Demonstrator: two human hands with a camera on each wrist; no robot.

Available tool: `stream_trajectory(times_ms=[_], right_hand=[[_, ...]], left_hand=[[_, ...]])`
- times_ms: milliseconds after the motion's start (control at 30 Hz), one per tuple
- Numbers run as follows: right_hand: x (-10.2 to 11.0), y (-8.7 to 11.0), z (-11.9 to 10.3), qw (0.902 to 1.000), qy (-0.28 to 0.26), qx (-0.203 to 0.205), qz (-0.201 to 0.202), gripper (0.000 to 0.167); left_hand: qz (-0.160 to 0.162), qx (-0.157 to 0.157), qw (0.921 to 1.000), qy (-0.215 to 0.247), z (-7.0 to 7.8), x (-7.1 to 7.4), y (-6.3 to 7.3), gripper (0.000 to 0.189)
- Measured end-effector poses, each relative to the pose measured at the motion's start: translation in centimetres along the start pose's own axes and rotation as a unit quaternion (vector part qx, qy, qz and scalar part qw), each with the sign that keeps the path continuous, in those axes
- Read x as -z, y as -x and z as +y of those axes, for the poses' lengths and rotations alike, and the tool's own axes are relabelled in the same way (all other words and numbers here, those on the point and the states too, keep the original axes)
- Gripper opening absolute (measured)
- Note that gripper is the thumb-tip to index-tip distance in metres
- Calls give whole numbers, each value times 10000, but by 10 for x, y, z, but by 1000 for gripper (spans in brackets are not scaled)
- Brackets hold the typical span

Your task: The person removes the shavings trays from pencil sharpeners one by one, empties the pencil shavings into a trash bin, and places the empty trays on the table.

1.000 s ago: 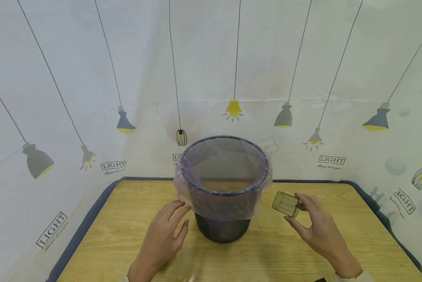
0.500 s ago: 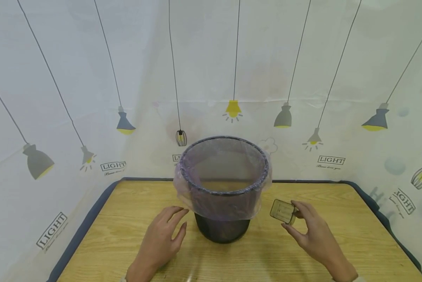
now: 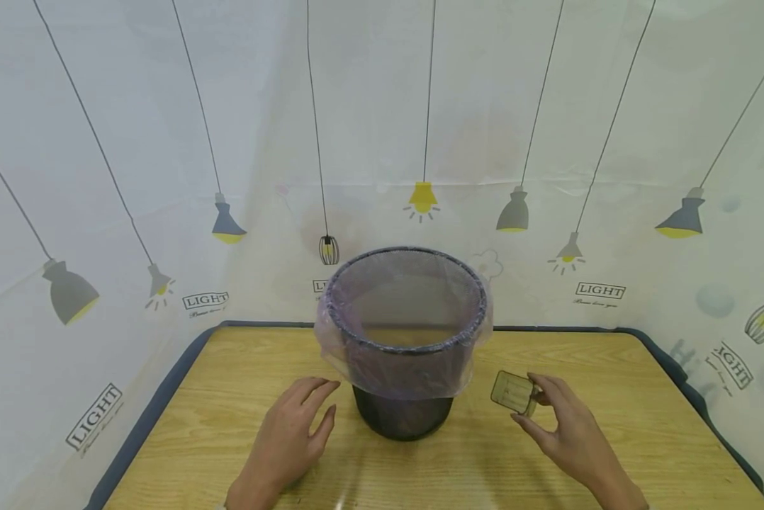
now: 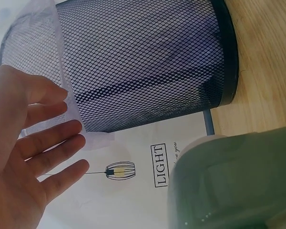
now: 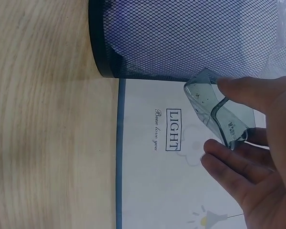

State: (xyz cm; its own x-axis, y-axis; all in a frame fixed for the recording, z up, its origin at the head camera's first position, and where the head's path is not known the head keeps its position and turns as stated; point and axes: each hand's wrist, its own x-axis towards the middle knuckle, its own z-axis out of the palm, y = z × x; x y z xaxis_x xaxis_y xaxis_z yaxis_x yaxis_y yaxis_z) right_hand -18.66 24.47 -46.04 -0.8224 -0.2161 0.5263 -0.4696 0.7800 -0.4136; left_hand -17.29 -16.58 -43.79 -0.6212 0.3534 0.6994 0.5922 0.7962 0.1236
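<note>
A black mesh wastebasket (image 3: 402,418) stands upright on the wooden table, with a thin purplish see-through bin liner (image 3: 407,372) folded over its rim. To its right, my right hand (image 3: 570,432) pinches a small clear plastic box (image 3: 512,392) between thumb and fingers, apart from the bin. Close up in the right wrist view, the box (image 5: 219,107) looks smoky and transparent, and the thumb partly covers it. My left hand (image 3: 293,432) is left of the bin with its fingers loosely bent and holding nothing. Its fingertips are close to the liner; whether they touch it, I cannot tell.
A pale wood table (image 3: 216,397) with a dark blue edge lies under both hands. White sheeting (image 3: 369,106) printed with hanging lamps rises behind it and at both sides. A blurred green shape (image 4: 238,181) fills the lower right of the left wrist view.
My right hand has come down a little with the plastic box, which has tilted slightly. My left hand has dropped slightly away from the liner. The wastebasket has stayed put.
</note>
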Motion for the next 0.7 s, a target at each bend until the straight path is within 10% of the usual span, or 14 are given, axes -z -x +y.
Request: stream_trajectory(times_ms=[700], right_hand=[[-9,7,9,9959,-321,-600,-598,65]], left_hand=[[-158,83,9998,-97,-2,-1,4,32]])
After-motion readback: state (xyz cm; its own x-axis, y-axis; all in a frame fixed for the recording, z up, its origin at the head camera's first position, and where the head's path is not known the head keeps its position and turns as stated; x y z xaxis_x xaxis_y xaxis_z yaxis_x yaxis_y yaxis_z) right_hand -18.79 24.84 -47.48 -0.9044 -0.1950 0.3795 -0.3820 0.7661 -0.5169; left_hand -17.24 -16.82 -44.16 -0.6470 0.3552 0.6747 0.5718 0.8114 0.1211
